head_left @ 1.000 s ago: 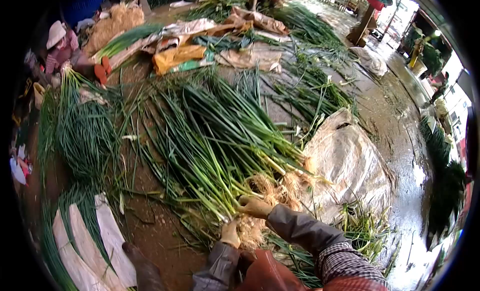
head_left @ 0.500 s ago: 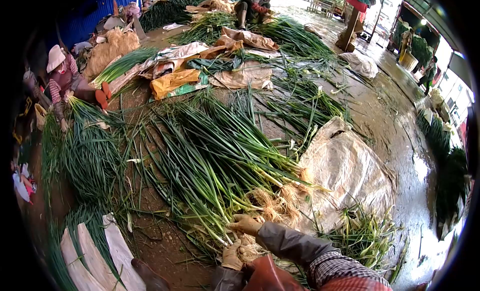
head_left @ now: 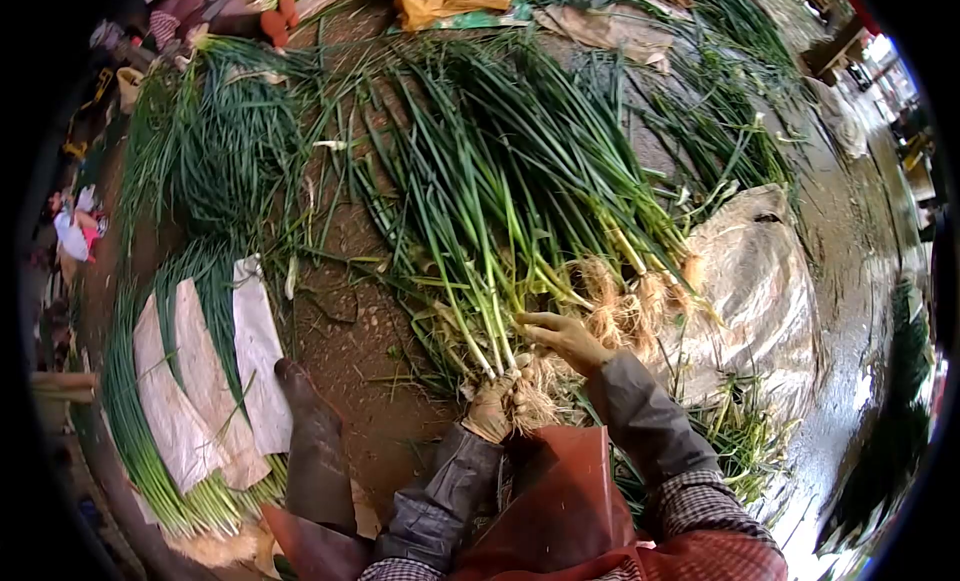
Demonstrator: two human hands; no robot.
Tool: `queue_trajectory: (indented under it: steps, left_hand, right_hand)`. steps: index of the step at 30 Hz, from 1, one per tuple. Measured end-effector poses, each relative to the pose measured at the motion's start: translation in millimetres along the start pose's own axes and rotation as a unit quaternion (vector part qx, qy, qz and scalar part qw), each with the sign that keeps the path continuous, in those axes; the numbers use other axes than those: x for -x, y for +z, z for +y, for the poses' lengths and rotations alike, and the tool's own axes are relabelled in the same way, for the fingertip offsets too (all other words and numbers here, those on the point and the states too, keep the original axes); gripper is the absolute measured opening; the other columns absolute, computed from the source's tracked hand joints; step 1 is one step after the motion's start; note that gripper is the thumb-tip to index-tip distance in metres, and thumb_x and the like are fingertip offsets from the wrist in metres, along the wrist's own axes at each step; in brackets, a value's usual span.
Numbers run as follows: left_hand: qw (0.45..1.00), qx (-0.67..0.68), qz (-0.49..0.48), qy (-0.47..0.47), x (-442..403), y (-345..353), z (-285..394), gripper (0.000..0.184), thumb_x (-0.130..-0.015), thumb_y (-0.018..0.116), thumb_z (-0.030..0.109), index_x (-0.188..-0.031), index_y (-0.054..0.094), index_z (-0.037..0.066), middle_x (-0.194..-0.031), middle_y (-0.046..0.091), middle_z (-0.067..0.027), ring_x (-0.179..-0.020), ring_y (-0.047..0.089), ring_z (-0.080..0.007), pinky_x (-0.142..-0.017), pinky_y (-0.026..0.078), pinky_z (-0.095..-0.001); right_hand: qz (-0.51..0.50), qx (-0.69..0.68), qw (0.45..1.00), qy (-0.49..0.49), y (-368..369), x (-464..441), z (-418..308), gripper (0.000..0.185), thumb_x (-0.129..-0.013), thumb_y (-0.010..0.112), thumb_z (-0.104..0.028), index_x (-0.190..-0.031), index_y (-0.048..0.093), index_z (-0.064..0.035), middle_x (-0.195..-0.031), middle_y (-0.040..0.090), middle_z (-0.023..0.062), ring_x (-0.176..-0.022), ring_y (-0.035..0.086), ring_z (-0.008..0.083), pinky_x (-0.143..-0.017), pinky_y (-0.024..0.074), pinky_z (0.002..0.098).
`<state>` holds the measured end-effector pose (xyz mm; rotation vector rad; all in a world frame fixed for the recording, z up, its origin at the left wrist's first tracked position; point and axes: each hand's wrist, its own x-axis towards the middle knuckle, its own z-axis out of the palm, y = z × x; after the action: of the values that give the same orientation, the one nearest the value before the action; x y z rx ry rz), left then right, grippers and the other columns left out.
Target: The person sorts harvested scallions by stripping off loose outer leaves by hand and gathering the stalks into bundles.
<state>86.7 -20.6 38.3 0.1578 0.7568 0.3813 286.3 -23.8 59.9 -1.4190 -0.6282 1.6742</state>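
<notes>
My gloved left hand (head_left: 488, 411) is closed around the white lower ends of a few long green onions (head_left: 487, 321), just above their roots. Their leaves stretch away from me onto a large heap of green onions (head_left: 540, 131). To the right, my gloved right hand (head_left: 568, 341) hovers close to the held stalks, its fingers stretched out to the left and apart. Whether its fingertips touch a yellowish leaf there I cannot tell. Beside that hand lie tangled, pale roots (head_left: 608, 306) of the heaped onions. A red apron (head_left: 545, 491) covers my lap.
A crumpled pale sack (head_left: 750, 291) lies to the right, with leaf trimmings (head_left: 745, 436) below it. At lower left, pale strips (head_left: 200, 381) lie across bundled green onions (head_left: 125, 411). Another onion pile (head_left: 215, 131) lies upper left, near a person's orange shoes (head_left: 278, 23). My boot (head_left: 318, 441) stands left.
The view has tilted downward. My right hand has lifted from beside the left hand and moved up and right, its fingers extended. My left hand still grips the stalk bases.
</notes>
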Motion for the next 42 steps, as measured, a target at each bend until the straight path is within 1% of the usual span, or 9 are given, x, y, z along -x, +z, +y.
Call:
queue_trajectory:
  steps: [9,13,16,22,25,28,31,36,42]
  left_hand:
    - [0.997,0.010,0.066,0.050,4.2,-28.4,-8.6,0.031,-0.093,0.055,0.018,-0.121,0.053,0.003,-0.091,0.065,-0.0059,-0.053,0.049,-0.0061,-0.046,0.043,-0.0214]
    - [0.998,-0.012,0.009,0.055,4.4,-21.7,-4.7,0.033,-0.092,0.057,0.014,-0.122,0.052,0.000,-0.084,0.062,-0.0045,-0.058,0.054,-0.0070,-0.047,0.047,-0.0218]
    - [0.985,-0.145,0.002,0.088,-1.7,-33.5,-13.8,0.042,-0.088,0.063,0.012,-0.126,0.049,-0.001,-0.084,0.063,-0.0063,-0.061,0.058,-0.0087,-0.049,0.050,-0.0217]
    - [0.992,-0.009,-0.072,0.098,12.2,-50.2,15.6,0.054,-0.078,0.064,0.002,-0.128,0.045,-0.003,-0.085,0.064,-0.0099,-0.068,0.064,-0.0147,-0.060,0.057,-0.0264]
    - [0.990,-0.072,-0.033,0.119,5.6,-41.6,10.7,0.030,-0.074,0.059,0.005,-0.103,0.058,-0.001,-0.083,0.061,-0.0082,-0.070,0.061,-0.0164,-0.061,0.054,-0.0291]
    - [0.936,-0.313,0.038,0.155,-1.0,-43.4,-6.1,0.021,-0.089,0.052,0.020,-0.096,0.062,0.002,-0.087,0.063,-0.0064,-0.071,0.059,-0.0147,-0.062,0.050,-0.0272]
    - [0.967,-0.162,0.066,0.187,-40.5,-57.4,-28.6,0.020,-0.086,0.059,0.012,-0.103,0.063,0.002,-0.097,0.064,-0.0072,-0.087,0.059,-0.0159,-0.073,0.049,-0.0280]
    - [0.975,-0.108,0.054,0.186,-54.6,-43.9,-47.4,0.025,-0.080,0.069,0.010,-0.103,0.062,0.002,-0.094,0.064,-0.0034,-0.085,0.060,-0.0141,-0.074,0.048,-0.0273]
    - [0.959,-0.106,0.115,0.238,-54.9,-62.2,-40.2,0.025,-0.078,0.069,0.004,-0.101,0.061,0.000,-0.089,0.064,-0.0045,-0.081,0.061,-0.0142,-0.076,0.049,-0.0276]
  right_hand:
    - [-0.005,0.411,0.912,0.008,26.8,1.1,-0.6,0.038,-0.095,0.051,-0.038,-0.097,0.065,-0.0022,-0.094,0.065,0.0127,-0.089,0.060,0.0167,-0.076,0.0501,0.0343]
    - [0.050,0.123,0.989,0.060,13.6,29.6,9.5,0.037,-0.094,0.054,-0.035,-0.101,0.064,0.0003,-0.102,0.064,0.0142,-0.092,0.059,0.0200,-0.076,0.0492,0.0347]
    - [-0.155,0.243,0.954,0.078,26.0,11.2,14.1,0.054,-0.090,0.054,-0.047,-0.114,0.058,0.0006,-0.119,0.056,0.0207,-0.107,0.053,0.0256,-0.093,0.0431,0.0409]
    - [0.058,0.319,0.943,0.082,0.7,-0.6,20.9,0.023,-0.093,0.056,-0.027,-0.086,0.063,-0.0057,-0.088,0.064,0.0097,-0.078,0.058,0.0153,-0.072,0.0502,0.0324]
    - [0.164,0.492,0.848,-0.113,-38.1,-71.5,89.0,0.035,-0.088,0.060,-0.033,-0.108,0.062,-0.0043,-0.089,0.065,0.0129,-0.084,0.063,0.0259,-0.070,0.0502,0.0364]
    - [0.108,0.341,0.928,-0.102,-35.0,-101.3,105.9,0.025,-0.092,0.053,-0.025,-0.100,0.060,-0.0030,-0.085,0.063,0.0100,-0.079,0.059,0.0218,-0.067,0.0470,0.0347]
    - [0.043,0.164,0.980,-0.109,-41.5,-123.1,130.2,0.012,-0.087,0.061,-0.014,-0.087,0.059,-0.0024,-0.068,0.053,0.0023,-0.056,0.047,0.0115,-0.051,0.0389,0.0277]
    - [0.018,-0.012,0.997,-0.069,-21.0,-89.3,125.0,0.042,-0.087,0.064,-0.034,-0.107,0.055,0.0021,-0.078,0.059,0.0035,-0.063,0.053,0.0120,-0.056,0.0442,0.0255]
    - [0.027,0.159,0.984,-0.077,5.4,-89.8,78.8,0.022,-0.090,0.059,-0.023,-0.088,0.059,-0.0009,-0.069,0.056,0.0020,-0.050,0.045,0.0132,-0.046,0.0372,0.0302]
